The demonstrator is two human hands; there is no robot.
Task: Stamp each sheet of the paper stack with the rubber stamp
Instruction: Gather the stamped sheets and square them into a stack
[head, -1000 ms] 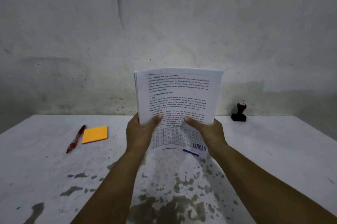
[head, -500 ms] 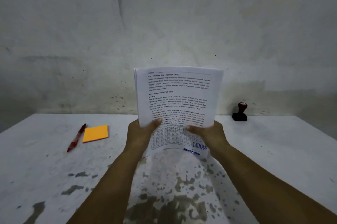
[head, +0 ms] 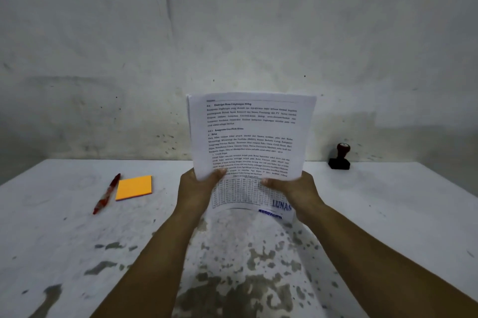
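Paper stack (head: pixel 248 142) upright above table (head: pixel 64 240), pinched by left hand (head: pixel 196 191) and right hand (head: pixel 297 193); rubber stamp (head: pixel 340 157) right of stack; loose pinch risks sheets fanning, slipping.

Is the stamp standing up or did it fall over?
Standing up. The rubber stamp sits on its flat base on the table, handle pointing up, by the wall.

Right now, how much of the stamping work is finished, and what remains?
Done: the front sheet of the paper stack shows a blue LUNAS mark at its lower right; another blue mark peeks out just below it. In hand: the left hand and right hand hold the stack upright above the table. Left: unclear, because the sheets behind are hidden. The stamp stands untouched by the wall.
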